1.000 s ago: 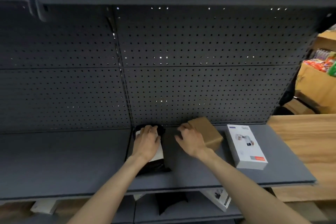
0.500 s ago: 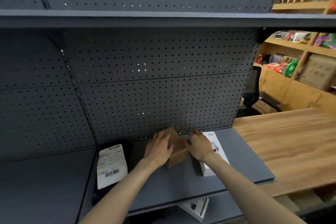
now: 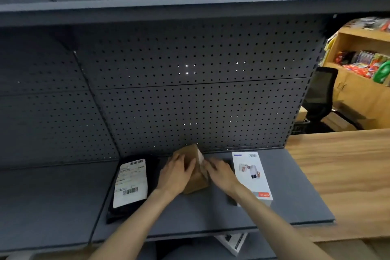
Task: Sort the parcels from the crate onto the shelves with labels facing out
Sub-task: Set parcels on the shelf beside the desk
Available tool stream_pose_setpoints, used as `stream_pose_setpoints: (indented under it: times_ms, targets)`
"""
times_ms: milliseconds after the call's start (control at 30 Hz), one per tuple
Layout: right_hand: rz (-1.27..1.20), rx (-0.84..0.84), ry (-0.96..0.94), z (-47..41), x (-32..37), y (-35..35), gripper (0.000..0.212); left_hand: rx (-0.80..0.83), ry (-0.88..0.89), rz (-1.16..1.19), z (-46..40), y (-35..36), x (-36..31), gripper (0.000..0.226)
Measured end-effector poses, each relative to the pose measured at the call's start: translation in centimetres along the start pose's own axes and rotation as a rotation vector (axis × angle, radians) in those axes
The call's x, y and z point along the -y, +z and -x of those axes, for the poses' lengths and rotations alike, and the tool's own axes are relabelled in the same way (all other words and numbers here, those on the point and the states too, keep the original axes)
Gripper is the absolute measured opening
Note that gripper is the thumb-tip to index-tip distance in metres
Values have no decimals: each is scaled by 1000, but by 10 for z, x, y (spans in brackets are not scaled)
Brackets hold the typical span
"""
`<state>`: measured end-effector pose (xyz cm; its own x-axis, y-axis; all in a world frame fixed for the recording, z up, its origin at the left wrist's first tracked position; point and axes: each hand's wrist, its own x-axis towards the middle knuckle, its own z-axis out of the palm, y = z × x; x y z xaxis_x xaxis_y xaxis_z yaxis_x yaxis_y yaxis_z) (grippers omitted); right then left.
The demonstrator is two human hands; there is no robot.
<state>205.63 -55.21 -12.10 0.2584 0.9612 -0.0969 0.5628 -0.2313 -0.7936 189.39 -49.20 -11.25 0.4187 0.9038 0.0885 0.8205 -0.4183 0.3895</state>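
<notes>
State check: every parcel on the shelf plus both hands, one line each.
brown box: tilted up on the shelf, held between both hands
left hand: grip on the box's left side
right hand: on the box's right side
black mailer: flat, label up
white box: flat, printed face up

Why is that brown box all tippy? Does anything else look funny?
The brown box sits tilted on the shelf because the left hand and right hand hold it mid-turn. The black parcel and white box lie flat, labels facing up, not out.
</notes>
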Motion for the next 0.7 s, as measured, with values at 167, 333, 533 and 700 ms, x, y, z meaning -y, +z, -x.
stream_pose_setpoints:
  times_ms: [167, 333, 533, 700]
  targets:
    - [-111, 84, 130, -1, -7, 3, 38, -18, -167, 189, 7, -5, 20, 69]
    - [-277, 161, 152, 4, -9, 17, 37, 54, -206, 438, 8, 3, 31, 54]
    - [-402, 95, 157, 9, -24, 12, 33, 129, -232, 728, 22, 20, 9, 35]
    - [-393, 103, 184, 10, -27, 15, 45, 127, -206, 837, 24, 19, 11, 39]
